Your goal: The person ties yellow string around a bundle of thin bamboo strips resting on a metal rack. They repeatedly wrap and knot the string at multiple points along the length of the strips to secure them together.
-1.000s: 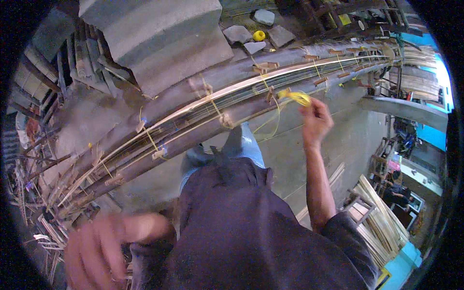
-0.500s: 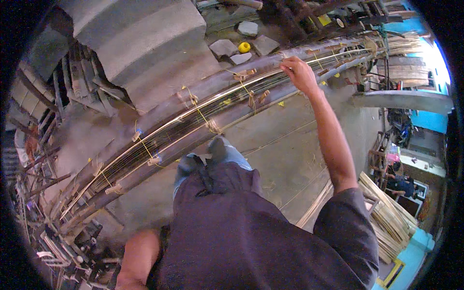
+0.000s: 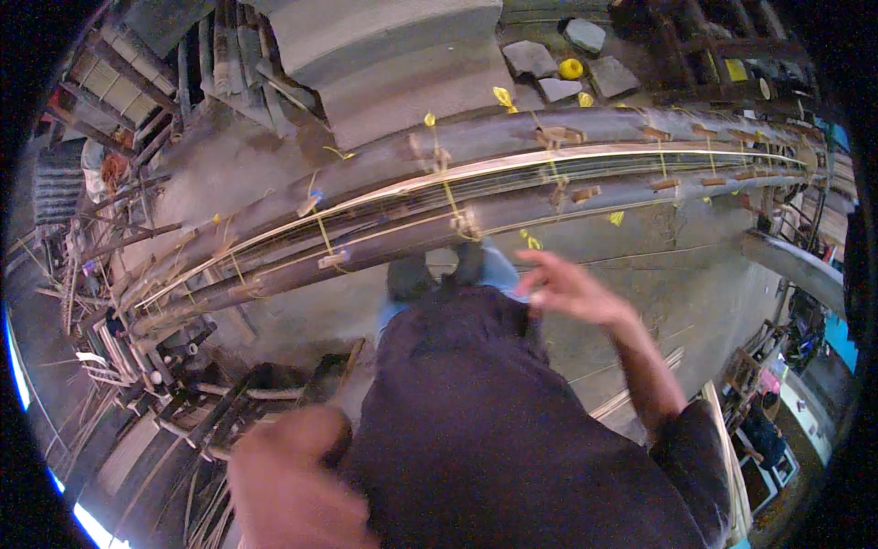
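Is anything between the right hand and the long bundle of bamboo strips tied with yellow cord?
Nothing visible. The right hand hangs blurred just below the long bundle of bamboo strips, open concrete floor between them. The nearest yellow cord tie is up-left of the fingers. The left hand is far off, low.

Grey concrete floor (image 3: 677,274), dusty, scratched, lies under and beyond open right hand. Past it, stepped grey concrete block (image 3: 402,55) rises at top centre. Flat grey stones (image 3: 540,59) and small yellow round object (image 3: 571,69) sit beyond, top right. Piles of thin dark sticks and scrap strips (image 3: 119,348) clutter floor far left of blurred left hand. Pale bundle of split cane strips (image 3: 732,457) lies lower right. Bright daylight at lower-left and right rim.
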`<move>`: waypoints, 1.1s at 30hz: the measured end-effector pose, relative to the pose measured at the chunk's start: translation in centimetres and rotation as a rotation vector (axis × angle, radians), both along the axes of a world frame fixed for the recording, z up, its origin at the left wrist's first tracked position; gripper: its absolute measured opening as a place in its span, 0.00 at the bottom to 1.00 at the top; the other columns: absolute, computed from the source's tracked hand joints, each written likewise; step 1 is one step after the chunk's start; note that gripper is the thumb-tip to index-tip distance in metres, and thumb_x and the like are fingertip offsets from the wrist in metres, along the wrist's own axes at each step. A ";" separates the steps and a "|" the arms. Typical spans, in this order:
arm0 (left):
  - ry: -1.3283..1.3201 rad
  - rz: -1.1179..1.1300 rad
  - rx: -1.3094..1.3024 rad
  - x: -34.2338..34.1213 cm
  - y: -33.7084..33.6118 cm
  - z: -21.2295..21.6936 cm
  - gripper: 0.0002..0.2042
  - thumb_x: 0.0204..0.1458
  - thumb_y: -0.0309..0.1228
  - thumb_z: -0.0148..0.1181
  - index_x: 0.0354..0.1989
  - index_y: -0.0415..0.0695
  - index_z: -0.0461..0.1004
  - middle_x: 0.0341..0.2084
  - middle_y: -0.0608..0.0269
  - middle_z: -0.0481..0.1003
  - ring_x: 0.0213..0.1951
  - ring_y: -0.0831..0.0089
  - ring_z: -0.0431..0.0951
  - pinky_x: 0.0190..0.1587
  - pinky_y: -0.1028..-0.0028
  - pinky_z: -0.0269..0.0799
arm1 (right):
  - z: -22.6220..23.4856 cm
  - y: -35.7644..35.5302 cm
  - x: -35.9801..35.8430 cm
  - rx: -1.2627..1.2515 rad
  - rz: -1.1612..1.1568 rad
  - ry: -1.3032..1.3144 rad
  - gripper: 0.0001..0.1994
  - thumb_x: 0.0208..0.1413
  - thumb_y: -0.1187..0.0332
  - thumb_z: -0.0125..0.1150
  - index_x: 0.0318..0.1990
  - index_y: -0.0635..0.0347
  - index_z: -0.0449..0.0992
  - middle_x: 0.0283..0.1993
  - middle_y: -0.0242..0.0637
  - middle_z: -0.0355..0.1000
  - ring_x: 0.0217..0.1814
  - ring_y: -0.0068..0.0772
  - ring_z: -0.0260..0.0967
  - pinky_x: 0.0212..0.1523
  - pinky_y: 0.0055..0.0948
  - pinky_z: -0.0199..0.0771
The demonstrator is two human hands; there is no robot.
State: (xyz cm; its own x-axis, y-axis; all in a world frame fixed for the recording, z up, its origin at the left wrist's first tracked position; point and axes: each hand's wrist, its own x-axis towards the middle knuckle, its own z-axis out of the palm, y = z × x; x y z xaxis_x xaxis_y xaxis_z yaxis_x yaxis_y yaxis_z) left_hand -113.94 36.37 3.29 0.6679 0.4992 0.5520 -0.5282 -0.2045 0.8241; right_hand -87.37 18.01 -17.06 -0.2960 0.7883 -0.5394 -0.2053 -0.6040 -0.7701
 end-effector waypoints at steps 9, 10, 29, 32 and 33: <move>0.935 0.563 0.545 3.0 1.8 -22.6 0.09 0.50 0.32 0.60 0.38 0.45 0.78 0.34 0.55 0.78 0.41 0.56 0.77 0.42 0.62 0.72 | 14.6 10.0 -4.4 0.575 0.239 -0.991 0.04 0.44 0.77 0.65 0.29 0.60 0.78 0.24 0.36 0.68 0.31 0.35 0.68 0.32 0.31 0.68; 1.023 0.589 0.503 2.8 1.3 -23.3 0.08 0.49 0.32 0.60 0.36 0.46 0.78 0.33 0.56 0.78 0.40 0.57 0.77 0.42 0.62 0.72 | 18.3 12.8 -5.2 0.827 0.411 -1.194 0.05 0.43 0.74 0.65 0.30 0.60 0.77 0.26 0.39 0.69 0.31 0.39 0.70 0.32 0.37 0.69; 1.154 0.546 0.219 4.7 1.3 -22.0 0.09 0.56 0.38 0.56 0.32 0.50 0.81 0.29 0.61 0.79 0.32 0.64 0.79 0.38 0.65 0.71 | -4.8 6.7 -12.1 0.653 0.483 -0.797 0.10 0.56 0.63 0.51 0.28 0.57 0.74 0.27 0.46 0.75 0.31 0.53 0.75 0.33 0.48 0.76; 0.726 0.316 -0.075 6.4 2.8 -18.7 0.17 0.63 0.41 0.50 0.32 0.38 0.76 0.27 0.60 0.77 0.35 0.71 0.76 0.44 0.70 0.70 | -8.3 6.7 -14.3 0.789 0.529 -0.951 0.11 0.55 0.64 0.51 0.27 0.56 0.76 0.26 0.45 0.76 0.29 0.51 0.76 0.31 0.49 0.77; 0.660 0.359 -0.134 8.0 4.3 -18.0 0.21 0.62 0.46 0.49 0.28 0.38 0.72 0.22 0.64 0.71 0.30 0.72 0.71 0.39 0.69 0.68 | -6.6 6.7 -13.8 0.687 0.496 -0.859 0.10 0.53 0.65 0.51 0.26 0.56 0.77 0.26 0.45 0.76 0.28 0.47 0.77 0.28 0.47 0.77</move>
